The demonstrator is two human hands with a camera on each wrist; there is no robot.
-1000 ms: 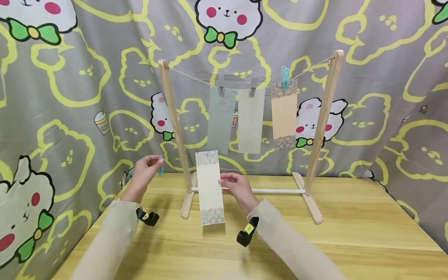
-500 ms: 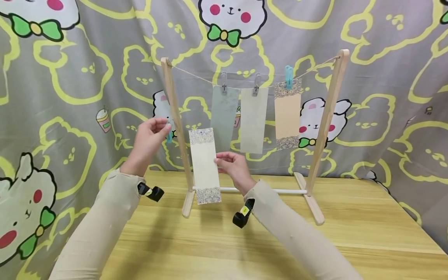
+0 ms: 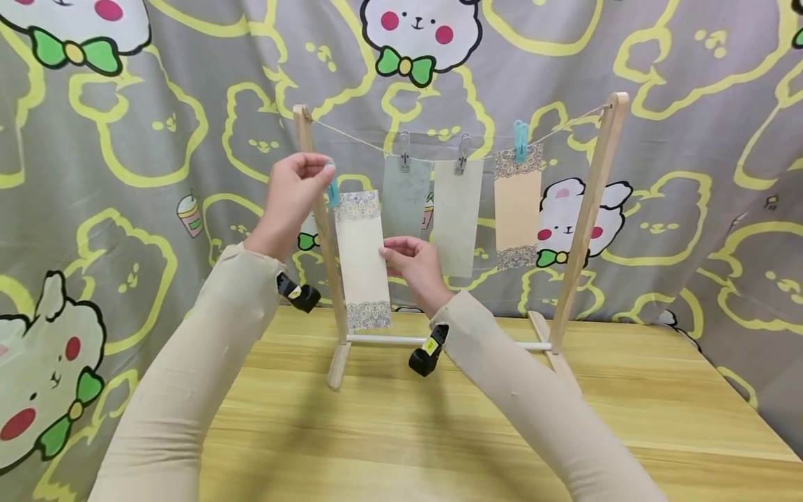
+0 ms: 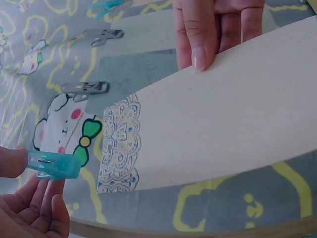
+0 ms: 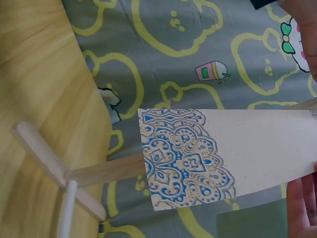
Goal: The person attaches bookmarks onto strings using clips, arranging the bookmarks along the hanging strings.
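Observation:
My left hand (image 3: 293,199) pinches a light blue clothespin (image 4: 57,165) between thumb and fingers, near the left post. With thumb and fingers, my right hand (image 3: 417,268) grips the right edge of a cream paper card (image 3: 364,258). Blue lace-like patterns band both ends of this card, which is upright and slightly tilted. Its top edge is just below and right of the clothespin. Behind, a string (image 3: 351,136) sags between two posts. A grey-green card (image 3: 406,192) and an off-white card (image 3: 458,216) hang from it by grey clips, and a peach card (image 3: 517,209) by a blue clothespin (image 3: 521,141).
The wooden rack has a left post (image 3: 323,237), a right post (image 3: 590,216) and a white crossbar (image 3: 401,340) low between them. It stands on a wooden table (image 3: 401,432). A patterned grey curtain (image 3: 238,174) hangs close behind.
Both hands have risen toward the string, the left also moving right with the clothespin. The cream card has gone up with the right hand and now overlaps the space beside the left post.

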